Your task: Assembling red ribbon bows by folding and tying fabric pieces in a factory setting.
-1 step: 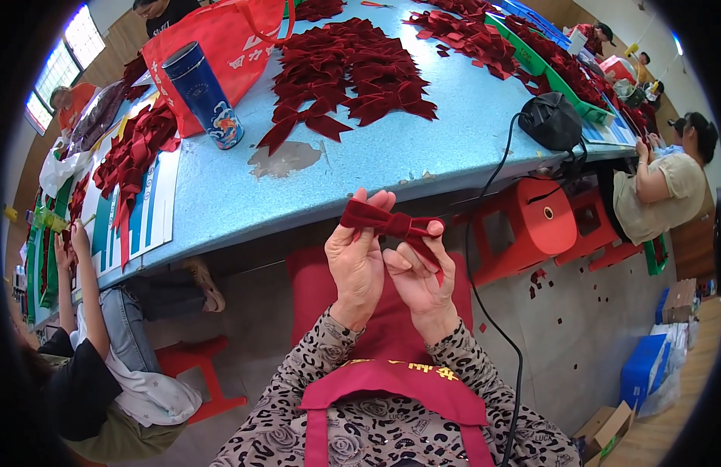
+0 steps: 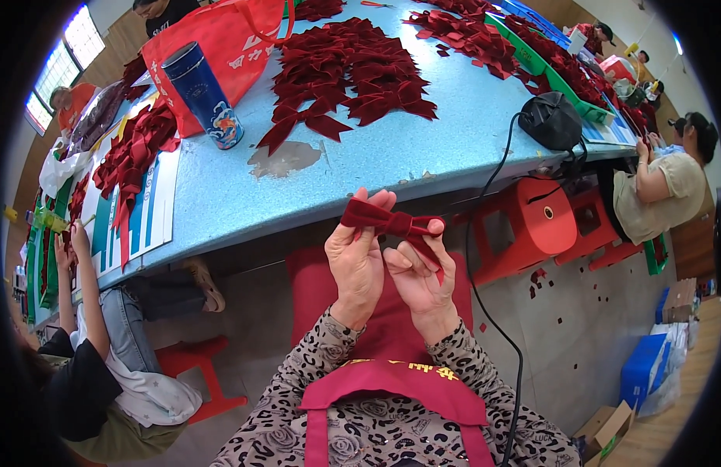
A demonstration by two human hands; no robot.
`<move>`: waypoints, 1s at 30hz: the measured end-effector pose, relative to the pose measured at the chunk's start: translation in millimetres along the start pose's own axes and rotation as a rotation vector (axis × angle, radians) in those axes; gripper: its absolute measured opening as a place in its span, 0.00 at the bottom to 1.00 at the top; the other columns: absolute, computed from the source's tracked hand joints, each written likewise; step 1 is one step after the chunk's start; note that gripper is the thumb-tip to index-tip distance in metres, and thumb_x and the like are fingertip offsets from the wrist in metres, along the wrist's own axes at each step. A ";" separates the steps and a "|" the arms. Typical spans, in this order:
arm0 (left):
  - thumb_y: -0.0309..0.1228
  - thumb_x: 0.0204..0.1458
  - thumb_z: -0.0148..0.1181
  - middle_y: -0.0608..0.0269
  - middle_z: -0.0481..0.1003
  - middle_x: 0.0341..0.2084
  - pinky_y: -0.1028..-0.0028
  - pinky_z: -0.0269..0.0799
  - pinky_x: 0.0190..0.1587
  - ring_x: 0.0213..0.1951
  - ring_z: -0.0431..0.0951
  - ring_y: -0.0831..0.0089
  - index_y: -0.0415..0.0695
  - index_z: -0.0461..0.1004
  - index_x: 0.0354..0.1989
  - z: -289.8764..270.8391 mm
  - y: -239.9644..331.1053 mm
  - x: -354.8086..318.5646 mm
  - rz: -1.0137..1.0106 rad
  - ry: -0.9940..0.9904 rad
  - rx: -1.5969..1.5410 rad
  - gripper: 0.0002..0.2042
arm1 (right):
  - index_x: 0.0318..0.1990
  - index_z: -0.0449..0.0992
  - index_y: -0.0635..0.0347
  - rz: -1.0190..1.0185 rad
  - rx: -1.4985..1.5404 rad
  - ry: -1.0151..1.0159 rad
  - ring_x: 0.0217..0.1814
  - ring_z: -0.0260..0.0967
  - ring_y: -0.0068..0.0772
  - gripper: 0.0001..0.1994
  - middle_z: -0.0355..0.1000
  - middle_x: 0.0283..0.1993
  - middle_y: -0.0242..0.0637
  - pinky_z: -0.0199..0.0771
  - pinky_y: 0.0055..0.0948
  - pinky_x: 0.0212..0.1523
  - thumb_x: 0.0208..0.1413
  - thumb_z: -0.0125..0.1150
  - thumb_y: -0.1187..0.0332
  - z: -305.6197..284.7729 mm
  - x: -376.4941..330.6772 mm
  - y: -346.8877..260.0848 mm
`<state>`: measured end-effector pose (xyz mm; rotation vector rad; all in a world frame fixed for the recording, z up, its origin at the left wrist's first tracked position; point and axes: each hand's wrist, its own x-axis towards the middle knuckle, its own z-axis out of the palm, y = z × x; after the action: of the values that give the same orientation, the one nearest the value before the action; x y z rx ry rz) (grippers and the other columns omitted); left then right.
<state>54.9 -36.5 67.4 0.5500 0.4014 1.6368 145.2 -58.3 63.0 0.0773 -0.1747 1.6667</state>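
Holding a dark red velvet ribbon bow (image 2: 403,226) up in the air, just off the near edge of a long light blue counter (image 2: 392,156). Gripping the bow's left loop with the closed fingers of the bare left hand (image 2: 354,268). Pinching its right side with the fingers of the bare right hand (image 2: 424,284), a ribbon tail hanging down there. Wearing leopard-and-rose print sleeves (image 2: 318,354) and a dark red apron (image 2: 392,389) with yellow lettering.

Beyond the bow, toward the far side of the counter, a broad heap of dark red velvet bows (image 2: 349,66). Left of the heap, a tall blue cylindrical can (image 2: 201,89), upright in front of a large red bag (image 2: 255,58) with white print; impossible to tell whether touching. Further left, a tangle of dark red ribbons (image 2: 142,148) on a white-and-green flat board (image 2: 154,210), near a co-worker's raised hands (image 2: 82,237).

Right of the heap, near the counter's edge, a rounded black object (image 2: 551,121), with a thin black cable (image 2: 501,335) running down past the right hand. Farther right, a long green plastic tray (image 2: 594,113) holding dark red pieces. Beside the counter on the right, a red plastic stool (image 2: 539,226), then a seated co-worker in a beige top (image 2: 664,194). On the grey floor (image 2: 563,327), small dark red scraps (image 2: 539,276); at the near right, a blue box (image 2: 642,370) and an open cardboard box (image 2: 610,428).
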 end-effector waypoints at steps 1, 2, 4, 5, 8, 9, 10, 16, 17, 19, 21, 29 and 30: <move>0.20 0.56 0.46 0.48 0.70 0.48 0.70 0.65 0.55 0.51 0.70 0.61 0.34 0.59 0.57 -2.3 -2.8 2.9 0.029 -0.035 0.062 0.19 | 0.50 0.70 0.48 0.000 0.001 0.002 0.15 0.44 0.12 0.14 0.54 0.15 0.19 0.51 0.19 0.26 0.57 0.46 0.73 -2.6 1.2 -3.3; 0.20 0.56 0.45 0.49 0.70 0.48 0.71 0.65 0.55 0.51 0.70 0.62 0.35 0.59 0.57 -3.9 -5.1 4.8 0.058 -0.069 0.124 0.19 | 0.53 0.67 0.47 0.007 -0.084 0.015 0.14 0.44 0.12 0.16 0.54 0.15 0.19 0.52 0.18 0.26 0.58 0.45 0.73 -3.4 2.9 -8.4; 0.19 0.56 0.45 0.49 0.69 0.49 0.71 0.64 0.55 0.52 0.70 0.62 0.35 0.58 0.58 -4.7 -10.5 7.0 0.045 -0.064 0.161 0.19 | 0.60 0.61 0.44 0.020 -0.254 0.040 0.13 0.43 0.11 0.21 0.55 0.15 0.18 0.53 0.18 0.26 0.58 0.44 0.73 -6.0 7.4 -17.0; 0.19 0.56 0.45 0.49 0.69 0.49 0.72 0.64 0.55 0.52 0.70 0.63 0.35 0.57 0.59 -5.1 -13.1 7.9 0.034 -0.059 0.197 0.20 | 0.60 0.61 0.44 0.020 -0.253 0.042 0.13 0.43 0.11 0.21 0.55 0.15 0.18 0.53 0.18 0.26 0.58 0.44 0.73 -8.0 9.9 -18.0; 0.18 0.56 0.45 0.50 0.67 0.51 0.73 0.64 0.55 0.52 0.69 0.64 0.36 0.56 0.60 -11.4 -17.7 11.2 0.006 -0.058 0.250 0.21 | 0.63 0.54 0.48 0.011 -0.404 0.107 0.14 0.45 0.09 0.26 0.59 0.19 0.20 0.54 0.18 0.26 0.56 0.47 0.72 -13.9 16.9 -19.1; 0.18 0.56 0.45 0.50 0.66 0.52 0.73 0.64 0.55 0.53 0.69 0.64 0.36 0.55 0.60 -14.1 -17.8 12.6 -0.009 -0.064 0.267 0.22 | 0.63 0.54 0.48 0.012 -0.403 0.108 0.14 0.45 0.09 0.26 0.59 0.19 0.20 0.54 0.18 0.26 0.56 0.47 0.72 -16.0 18.6 -19.5; 0.18 0.56 0.44 0.50 0.65 0.54 0.73 0.64 0.55 0.53 0.68 0.64 0.36 0.54 0.60 -15.8 -17.9 13.9 -0.024 -0.070 0.283 0.22 | 0.63 0.53 0.50 0.006 -0.411 0.089 0.14 0.46 0.09 0.26 0.60 0.20 0.20 0.54 0.18 0.26 0.56 0.48 0.72 -18.2 20.1 -20.1; 0.16 0.54 0.43 0.49 0.59 0.58 0.73 0.63 0.56 0.54 0.67 0.64 0.35 0.54 0.60 -21.8 -16.4 18.7 -0.034 -0.123 0.283 0.23 | 0.63 0.52 0.60 0.017 -0.384 -0.018 0.15 0.49 0.09 0.28 0.68 0.34 0.26 0.55 0.18 0.26 0.54 0.51 0.70 -32.2 27.9 -24.5; 0.15 0.54 0.43 0.49 0.58 0.58 0.72 0.63 0.56 0.55 0.66 0.63 0.34 0.54 0.60 -25.0 -16.5 20.1 -0.060 -0.121 0.242 0.23 | 0.63 0.52 0.60 0.016 -0.385 -0.017 0.15 0.49 0.09 0.28 0.68 0.34 0.26 0.55 0.18 0.26 0.54 0.51 0.70 -32.8 28.2 -25.3; 0.14 0.53 0.42 0.48 0.57 0.59 0.71 0.62 0.57 0.55 0.66 0.63 0.34 0.54 0.60 -29.7 -14.7 21.1 -0.086 -0.116 0.201 0.23 | 0.62 0.52 0.64 0.009 -0.400 0.037 0.16 0.50 0.08 0.28 0.69 0.40 0.31 0.56 0.18 0.26 0.53 0.52 0.70 -33.2 27.6 -26.7; 0.13 0.52 0.42 0.47 0.58 0.58 0.70 0.62 0.57 0.55 0.66 0.62 0.33 0.55 0.59 -32.7 -9.6 21.1 -0.189 -0.126 0.103 0.23 | 0.62 0.52 0.66 0.007 -0.408 0.065 0.17 0.51 0.08 0.29 0.69 0.43 0.34 0.56 0.18 0.26 0.53 0.52 0.70 -32.4 27.1 -26.5; 0.13 0.50 0.44 0.48 0.63 0.55 0.69 0.60 0.59 0.55 0.66 0.62 0.33 0.60 0.56 -38.1 -8.1 24.2 -0.294 -0.112 0.074 0.22 | 0.59 0.57 0.69 0.015 -0.483 0.051 0.18 0.51 0.10 0.27 0.69 0.34 0.30 0.58 0.18 0.26 0.52 0.56 0.70 -48.8 32.4 -34.6; 0.13 0.50 0.44 0.48 0.64 0.54 0.69 0.60 0.59 0.55 0.67 0.63 0.33 0.62 0.55 -38.1 -9.0 24.1 -0.287 -0.107 0.103 0.21 | 0.59 0.57 0.69 0.025 -0.495 0.031 0.18 0.51 0.10 0.28 0.68 0.34 0.30 0.58 0.18 0.26 0.52 0.56 0.70 -49.3 32.4 -36.1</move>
<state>38.7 -9.4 34.0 0.6246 0.4648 1.3116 180.3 -15.2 21.8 -0.3252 -0.5599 1.6048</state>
